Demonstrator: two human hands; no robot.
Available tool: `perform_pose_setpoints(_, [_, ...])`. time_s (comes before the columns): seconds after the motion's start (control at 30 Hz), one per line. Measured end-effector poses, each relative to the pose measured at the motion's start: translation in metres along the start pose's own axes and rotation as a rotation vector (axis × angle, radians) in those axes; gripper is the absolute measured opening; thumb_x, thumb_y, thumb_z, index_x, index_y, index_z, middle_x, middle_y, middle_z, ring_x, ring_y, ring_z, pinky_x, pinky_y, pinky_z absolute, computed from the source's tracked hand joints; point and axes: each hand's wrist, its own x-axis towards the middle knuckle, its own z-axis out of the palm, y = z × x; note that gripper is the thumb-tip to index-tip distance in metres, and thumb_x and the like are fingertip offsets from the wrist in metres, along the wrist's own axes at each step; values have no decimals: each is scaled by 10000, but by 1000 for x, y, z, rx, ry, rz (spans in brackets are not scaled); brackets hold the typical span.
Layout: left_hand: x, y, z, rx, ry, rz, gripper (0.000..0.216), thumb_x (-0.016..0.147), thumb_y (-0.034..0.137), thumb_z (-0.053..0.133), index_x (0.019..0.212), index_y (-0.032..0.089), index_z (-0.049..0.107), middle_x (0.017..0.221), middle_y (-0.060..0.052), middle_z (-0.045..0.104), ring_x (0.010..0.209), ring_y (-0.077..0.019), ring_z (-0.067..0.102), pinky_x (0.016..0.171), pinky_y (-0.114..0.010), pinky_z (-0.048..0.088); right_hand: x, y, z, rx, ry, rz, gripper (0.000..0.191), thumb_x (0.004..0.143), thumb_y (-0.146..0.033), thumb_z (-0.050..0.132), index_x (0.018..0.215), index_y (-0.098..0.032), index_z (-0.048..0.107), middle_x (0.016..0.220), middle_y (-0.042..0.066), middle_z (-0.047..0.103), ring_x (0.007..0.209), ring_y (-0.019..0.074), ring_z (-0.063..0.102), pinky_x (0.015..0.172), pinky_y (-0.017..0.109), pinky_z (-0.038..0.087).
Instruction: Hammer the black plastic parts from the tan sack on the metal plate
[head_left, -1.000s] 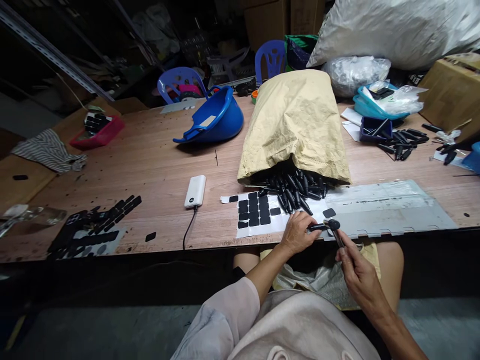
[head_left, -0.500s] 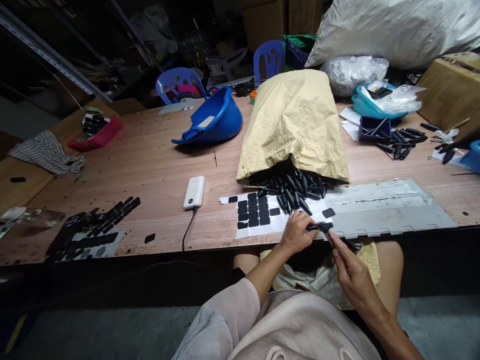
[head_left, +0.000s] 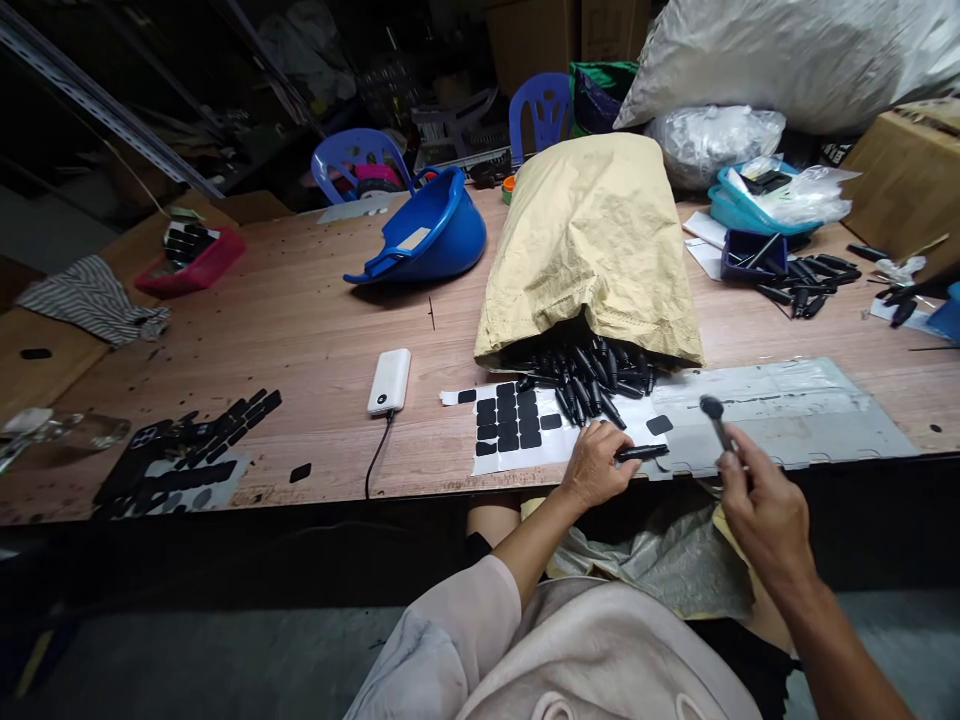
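Note:
My left hand rests at the table's front edge, its fingers closed on a slim black tube that lies flat and points right. Raised to the right of it, my right hand grips a short tool with a rounded dark head on a thin handle. The tool's head is apart from the tube; its exact kind is unclear. Just behind my left hand, many similar black tubes spill from the mouth of a tan paper sack. Black rounded stickers sit on a white sheet left of the hand.
A white power bank with a cable lies left of the sheet. Behind it stands a tilted blue basin. A grey flat sheet covers the front right. More tubes surround a dark blue box. A red tray is far left.
My right hand has lifted the round-headed tool away from the tube, moving it right and upward. My left hand stays in place, still holding the tube.

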Motion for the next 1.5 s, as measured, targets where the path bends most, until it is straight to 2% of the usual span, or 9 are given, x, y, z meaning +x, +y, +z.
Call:
perform_pose_setpoints(0.17, [0,3,0,47,4,16,146,855,233,837,956,213,734,960,-60,701,985,-263,622,937,-417,501,79,28,3,-435,-8,118,479,1017,-357,488,1376,-182,751,1128,209,723,944,328,653,751,425,475])
perform_pose_setpoints(0.27, [0,3,0,61,-7,20,131,885,268,827,966,216,738,978,-63,709,997,-264,624,932,-415,500,102,32,18,-529,3,129,468,1035,-318,461,1355,-146,757,1100,227,694,998,340,597,769,430,402])
perform_pose_setpoints(0.57, [-8,3,-10,78,-59,98,206,1075,361,609,1112,211,746,1039,-83,735,1002,-252,656,951,-414,502,102,24,43,-503,156,109,397,1025,-339,455,1226,-186,762,1206,196,623,1049,307,475,820,430,316])
perform_pose_setpoints(0.67, [-32,8,-5,48,-109,207,324,1121,413,501,1153,198,741,1020,-105,741,967,-249,684,907,-396,526,102,26,42,-518,143,114,419,1035,-342,432,1250,-183,754,1232,201,625,1071,318,488,813,428,305])
perform_pose_setpoints(0.8, [-80,6,15,29,-354,331,345,1107,457,516,1203,207,733,993,-93,768,904,-229,726,839,-351,557,102,25,42,-531,141,118,421,1039,-344,418,1242,-174,746,1245,204,629,1095,332,510,814,423,306])
perform_pose_setpoints(1.0, [-107,-23,37,315,-685,-273,178,1025,311,623,1095,207,750,1112,-125,814,1034,-297,785,894,-394,595,102,20,40,-539,110,122,401,1027,-310,443,1249,-156,740,1252,214,623,1105,342,519,837,438,349])
perform_pose_setpoints(1.07, [-102,-27,39,351,-718,-359,170,1011,278,622,1081,200,756,1085,-148,818,1038,-327,790,894,-422,599,102,19,39,-543,106,124,417,1038,-315,423,1258,-152,737,1254,214,624,1112,344,521,837,436,341])
perform_pose_setpoints(1.33, [-86,25,10,153,-674,-158,223,963,345,691,1145,244,771,1165,-88,800,1040,-283,765,885,-379,588,102,22,41,-557,108,116,433,1058,-335,395,1260,-158,734,1268,209,618,1110,340,517,824,419,312])
perform_pose_setpoints(1.5, [-42,39,-35,-37,-181,-285,208,989,323,624,848,229,745,820,-6,764,756,-179,702,685,-273,495,102,24,42,-566,107,112,399,1037,-312,446,1276,-167,731,1248,201,612,1095,330,507,824,415,311])
